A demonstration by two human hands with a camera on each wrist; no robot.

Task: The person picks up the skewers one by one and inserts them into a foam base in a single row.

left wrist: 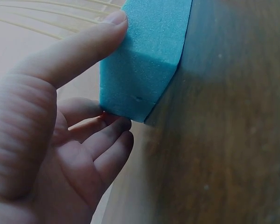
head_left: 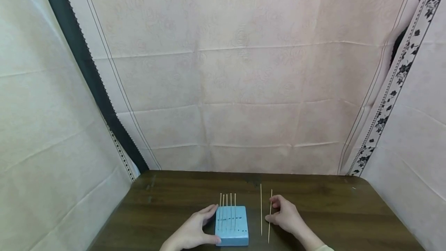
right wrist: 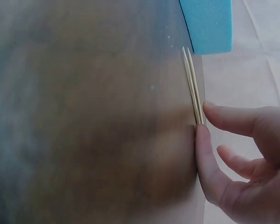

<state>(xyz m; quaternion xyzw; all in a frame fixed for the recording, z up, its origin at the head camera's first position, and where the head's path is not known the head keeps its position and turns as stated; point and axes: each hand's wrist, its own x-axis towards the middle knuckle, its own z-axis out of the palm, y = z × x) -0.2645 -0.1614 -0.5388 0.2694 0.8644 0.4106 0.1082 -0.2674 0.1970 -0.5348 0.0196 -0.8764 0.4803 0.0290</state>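
A light-blue foam block (head_left: 232,227) sits on the table, with several thin wooden skewers (head_left: 228,210) standing in its top. My left hand (head_left: 195,227) grips the block along its left side; in the left wrist view the thumb lies against one face and the fingers against another. Right of the block, one loose skewer (head_left: 261,210) lies on the table. Beside it, my right hand (head_left: 283,214) has thumb and fingertips on a second skewer (head_left: 269,231). Two pointed skewers (right wrist: 192,86) show side by side at the thumb and forefinger in the right wrist view.
The dark wooden table (head_left: 167,200) has its back edge against a hanging pale cloth (head_left: 244,107). More cloth (head_left: 62,146) hangs at the left, and a floral-bordered cloth (head_left: 411,158) hangs at the right.
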